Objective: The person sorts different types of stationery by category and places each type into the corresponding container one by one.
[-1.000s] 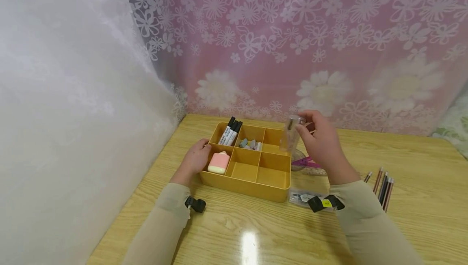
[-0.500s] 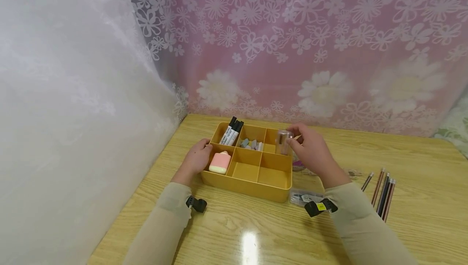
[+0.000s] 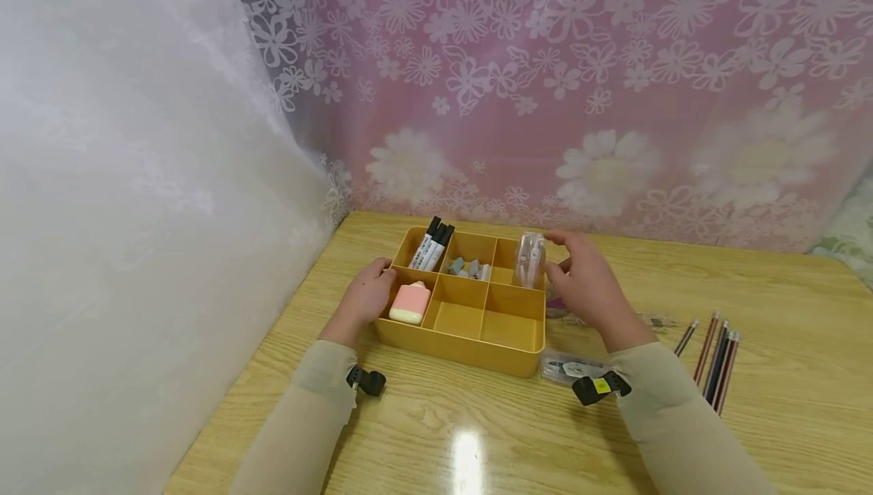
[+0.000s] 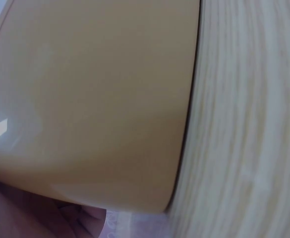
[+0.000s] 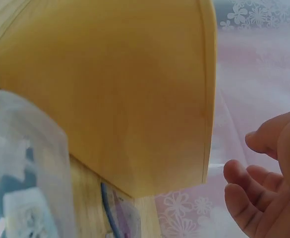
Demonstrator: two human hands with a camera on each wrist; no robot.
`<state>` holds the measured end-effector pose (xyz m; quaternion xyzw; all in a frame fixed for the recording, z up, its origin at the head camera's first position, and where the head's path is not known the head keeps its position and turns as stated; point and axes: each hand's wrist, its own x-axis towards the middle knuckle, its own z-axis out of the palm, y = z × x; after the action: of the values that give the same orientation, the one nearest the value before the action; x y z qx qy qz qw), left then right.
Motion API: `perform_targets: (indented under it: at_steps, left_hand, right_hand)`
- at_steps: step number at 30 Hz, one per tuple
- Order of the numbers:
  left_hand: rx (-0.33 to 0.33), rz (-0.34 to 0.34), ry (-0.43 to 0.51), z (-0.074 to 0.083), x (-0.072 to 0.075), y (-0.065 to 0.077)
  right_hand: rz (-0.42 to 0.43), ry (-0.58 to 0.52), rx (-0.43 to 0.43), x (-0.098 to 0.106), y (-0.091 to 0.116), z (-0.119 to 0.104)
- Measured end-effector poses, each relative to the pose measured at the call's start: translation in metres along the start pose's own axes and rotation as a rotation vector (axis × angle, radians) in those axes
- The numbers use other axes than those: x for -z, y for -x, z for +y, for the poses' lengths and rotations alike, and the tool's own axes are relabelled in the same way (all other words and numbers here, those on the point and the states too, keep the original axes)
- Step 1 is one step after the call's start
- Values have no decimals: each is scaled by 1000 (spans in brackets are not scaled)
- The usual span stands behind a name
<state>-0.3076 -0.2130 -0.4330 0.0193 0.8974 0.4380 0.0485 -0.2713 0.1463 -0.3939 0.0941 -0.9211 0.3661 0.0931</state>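
A yellow compartment organizer box stands on the table in the head view. My left hand grips its left wall; curled fingers show past the box's corner in the left wrist view. A clear plastic container with whitish parts inside stands upright in the back right compartment. Beside it, past the right rim, is my right hand. In the right wrist view its thumb and fingers are spread apart with nothing between them.
Black-capped markers, grey-white eraser-like blocks and a pink-and-cream bottle-shaped item occupy other compartments. Right of the box lie a clear flat case, a purple item, a transparent ruler and several pencils.
My right hand lowered the clear container into the back right compartment, then let go and drew slightly right. The container has turned. My left hand stays on the box.
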Motion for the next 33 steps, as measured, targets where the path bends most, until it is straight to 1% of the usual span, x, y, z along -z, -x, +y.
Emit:
perform_targets:
  at_steps: [4,9,13,18,21,26,29,33]
  left_hand:
    - [-3,-4,7,0,0,0]
    - [-2,-10,9,1,0,0]
    - [-1,-6,11,3,2,1]
    - [-3,-8,12,1,2,1]
    - [-3,-8,10,-1,0,1]
    - [3,-6,17,0,0,1]
    - [3,-10,22,1,1,1]
    - [0,-10,18,1,1,0]
  right_hand:
    - [-30,13,-15,3,6,5]
    - [-104,66,-6,12,17,12]
    - [-178,92,13,18,25,15]
    - [-271,131,67,22,38,17]
    - [-296,207,89,27,45,18]
    - [-366,296,101,37,58,23]
    - [-419,327,78,41,64,28]
    - [-485,341,8,44,70,34]
